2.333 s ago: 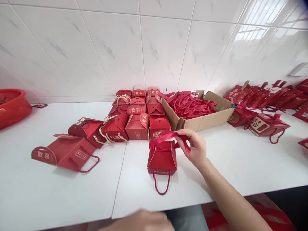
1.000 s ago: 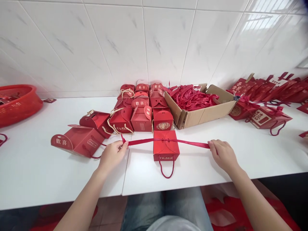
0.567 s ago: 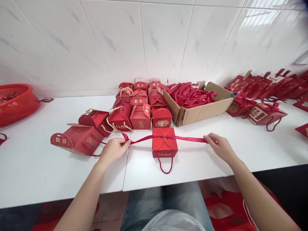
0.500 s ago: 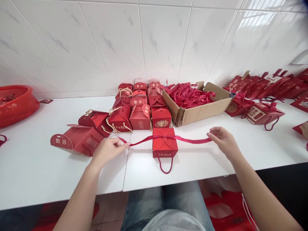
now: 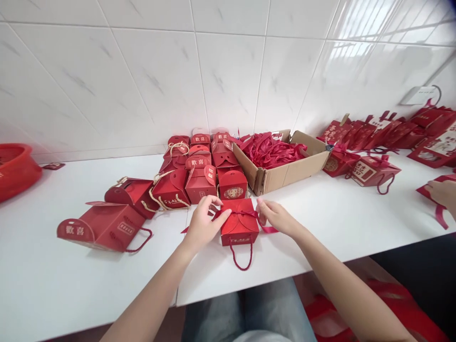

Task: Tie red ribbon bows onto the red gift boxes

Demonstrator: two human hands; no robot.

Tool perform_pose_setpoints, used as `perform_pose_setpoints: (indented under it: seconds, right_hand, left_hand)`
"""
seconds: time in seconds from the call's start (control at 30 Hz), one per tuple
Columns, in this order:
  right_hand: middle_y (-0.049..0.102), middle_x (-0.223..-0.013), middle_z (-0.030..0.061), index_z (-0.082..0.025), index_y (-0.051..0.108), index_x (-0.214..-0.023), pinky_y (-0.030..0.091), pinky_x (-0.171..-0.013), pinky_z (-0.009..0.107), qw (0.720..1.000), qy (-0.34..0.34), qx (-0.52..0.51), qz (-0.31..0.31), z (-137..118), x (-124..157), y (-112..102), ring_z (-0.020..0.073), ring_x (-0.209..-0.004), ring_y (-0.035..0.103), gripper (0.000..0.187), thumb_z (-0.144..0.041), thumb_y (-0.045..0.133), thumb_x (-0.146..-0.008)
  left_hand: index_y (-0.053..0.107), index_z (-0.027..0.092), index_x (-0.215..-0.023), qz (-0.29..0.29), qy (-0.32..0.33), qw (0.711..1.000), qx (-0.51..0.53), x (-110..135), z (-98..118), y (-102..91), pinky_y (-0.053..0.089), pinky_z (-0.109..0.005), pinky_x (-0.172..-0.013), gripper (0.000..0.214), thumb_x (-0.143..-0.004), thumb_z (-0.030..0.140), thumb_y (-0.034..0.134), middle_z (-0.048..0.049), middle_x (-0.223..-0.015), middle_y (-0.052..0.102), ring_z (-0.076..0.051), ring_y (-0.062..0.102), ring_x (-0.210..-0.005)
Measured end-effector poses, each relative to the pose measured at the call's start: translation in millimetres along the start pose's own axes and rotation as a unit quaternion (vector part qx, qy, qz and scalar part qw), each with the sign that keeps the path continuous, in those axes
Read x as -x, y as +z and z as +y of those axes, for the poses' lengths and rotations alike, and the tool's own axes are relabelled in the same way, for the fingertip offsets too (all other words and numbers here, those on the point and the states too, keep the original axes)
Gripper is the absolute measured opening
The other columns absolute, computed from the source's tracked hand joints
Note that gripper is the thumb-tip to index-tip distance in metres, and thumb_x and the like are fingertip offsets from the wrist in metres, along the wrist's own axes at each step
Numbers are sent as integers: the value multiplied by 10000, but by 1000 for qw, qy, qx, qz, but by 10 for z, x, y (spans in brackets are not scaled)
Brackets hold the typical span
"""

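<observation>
Directly in front of me on the table stands a red gift box [image 5: 239,231] with rounded top flaps and a dark red cord handle hanging toward me. A crimson ribbon [image 5: 268,229] runs across its top. At the box's left side, my left hand [image 5: 205,221] has its fingers curled on the ribbon, with the thumb reaching over the top edge. My right hand [image 5: 275,216] pinches the ribbon close to the right side, and a loose tail hangs below its fingers.
Several red boxes [image 5: 201,178] stand packed behind. A cardboard box [image 5: 290,175] of ribbons sits by the wall. Left are a tipped box [image 5: 107,228] and a red basket [image 5: 19,171]. Ribboned boxes [image 5: 375,170] and another person's hand [image 5: 441,192] are at right.
Both hands have come inward from the stretched ribbon ends to the sides of the gift box. The ribbon is now slack, and the camera view has shifted.
</observation>
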State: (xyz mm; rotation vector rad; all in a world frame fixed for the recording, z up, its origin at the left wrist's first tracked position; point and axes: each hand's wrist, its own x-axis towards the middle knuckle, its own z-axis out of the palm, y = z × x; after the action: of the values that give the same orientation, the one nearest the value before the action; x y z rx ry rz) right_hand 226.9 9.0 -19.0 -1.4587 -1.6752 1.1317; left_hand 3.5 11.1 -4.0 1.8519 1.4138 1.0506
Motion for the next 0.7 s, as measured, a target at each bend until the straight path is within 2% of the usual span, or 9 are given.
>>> perform_pose_setpoints:
  seconds: [0.1,0.23,0.4,0.5,0.6,0.7]
  right_hand:
    - [417,-521,-23,-179,407,-553,330,-540,261,998,17,-1,-68,-11,10,-33,99,-495,388,622,-720,335,-852]
    - [348,-579,-50,-176,413,-605,249,-519,239,990,-15,-74,-122,-31,41,-144,79,-523,297,547,-676,519,-802]
    - [411,-591,-43,-167,453,-648,273,-529,234,981,12,-97,-168,-76,66,-186,77,-528,323,541,-673,461,-842]
    - [466,-545,-41,-155,502,-625,291,-526,232,971,28,-109,-213,-122,101,-239,73,-497,366,510,-625,559,-815]
    - [610,-611,5,-140,591,-688,394,-613,247,954,-2,-191,-233,-165,132,-295,105,-573,534,392,-509,651,-806]
    - [672,-731,22,-139,659,-838,450,-727,272,937,-47,-278,-204,-193,125,-293,126,-700,615,254,-387,698,-803]
  left_hand:
    - [531,209,-776,-11,-14,1000,-5,-20,-24,52,436,-272,-644,174,-773,352,631,-11,-888,548,-140,523,-719]
    - [540,211,-794,-13,-30,999,8,-10,-27,47,433,-272,-651,163,-780,353,620,1,-883,544,-116,480,-650]
    - [548,216,-804,-3,-9,1000,-22,-16,-27,48,442,-302,-712,150,-789,353,605,-8,-882,544,-145,496,-711]
    - [557,218,-790,11,11,999,-45,-25,-38,37,444,-334,-771,143,-792,355,600,-16,-865,541,-172,508,-769]
    - [568,220,-787,8,17,999,-50,-30,-35,29,446,-345,-782,140,-793,356,601,-22,-878,549,-183,520,-791]
    - [572,215,-785,-5,25,999,-47,-35,-7,25,449,-349,-794,122,-792,333,603,-30,-893,559,-185,528,-808]
